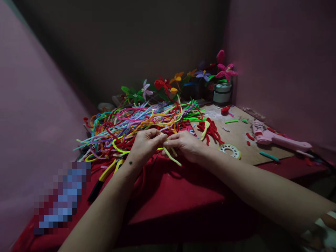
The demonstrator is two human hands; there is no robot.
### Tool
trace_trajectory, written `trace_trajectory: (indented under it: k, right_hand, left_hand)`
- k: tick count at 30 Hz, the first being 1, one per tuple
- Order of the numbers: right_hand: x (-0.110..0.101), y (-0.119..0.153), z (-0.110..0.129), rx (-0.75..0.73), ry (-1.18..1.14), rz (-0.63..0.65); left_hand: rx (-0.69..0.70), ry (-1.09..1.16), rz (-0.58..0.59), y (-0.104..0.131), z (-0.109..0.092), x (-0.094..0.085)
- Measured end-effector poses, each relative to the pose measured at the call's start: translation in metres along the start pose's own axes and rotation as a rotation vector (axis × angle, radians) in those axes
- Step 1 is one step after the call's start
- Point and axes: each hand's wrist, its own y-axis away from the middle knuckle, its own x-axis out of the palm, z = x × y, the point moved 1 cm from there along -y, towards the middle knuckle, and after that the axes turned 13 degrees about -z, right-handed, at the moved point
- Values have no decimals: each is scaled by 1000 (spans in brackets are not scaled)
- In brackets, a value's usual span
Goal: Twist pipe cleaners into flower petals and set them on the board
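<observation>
Both hands meet over the front of the red-covered table, fingertips pinched close together. My left hand (pixel 148 141) grips pale yellow pipe cleaners (pixel 172 156) between thumb and forefinger. From the other side my right hand (pixel 185 144) pinches the same pieces, whose loose ends point down and toward me. Where the strands cross between the fingers is partly hidden. Just behind the hands lies a big heap of multicoloured pipe cleaners (pixel 136 120). Right of them is a red pipe-cleaner piece (pixel 214 131) with a pale yellow strip on it.
Yellow-handled pliers (pixel 105 175) lie beside my left forearm. A white ring-shaped spool (pixel 230 151) and a pink hot-glue-gun-like tool (pixel 278 136) rest on a board (pixel 258 154) at right. Pipe-cleaner flowers (pixel 227 71) stand at the back near a jar (pixel 222 93). Walls close in on both sides.
</observation>
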Motion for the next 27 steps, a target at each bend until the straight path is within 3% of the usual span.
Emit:
trace_trajectory:
  k: [5,8,10,12,16,18,24,27]
  right_hand:
    - [-4,-7,6,11,-199,-177]
    - [-6,-9,9,-73,-337,-272]
    - [-6,-10,8,-82,-389,-272]
    - [-4,-11,5,-80,-427,-250]
    - [-1,-13,0,-104,-526,-225]
    - [-1,-14,-2,-91,-537,-213]
    - [1,-15,-6,-54,-513,-189]
    - [2,-14,-5,-49,-514,-194]
  left_hand:
    - [-56,130,-27,-3,6,-2]
    - [-221,255,121,-2,14,3]
    - [-256,324,226,2,17,11]
    - [-193,299,238,6,16,19]
    - [12,69,89,11,9,28]
    - [80,-18,68,10,7,28]
    - [61,-112,148,7,9,21]
    - [132,-172,130,6,12,21]
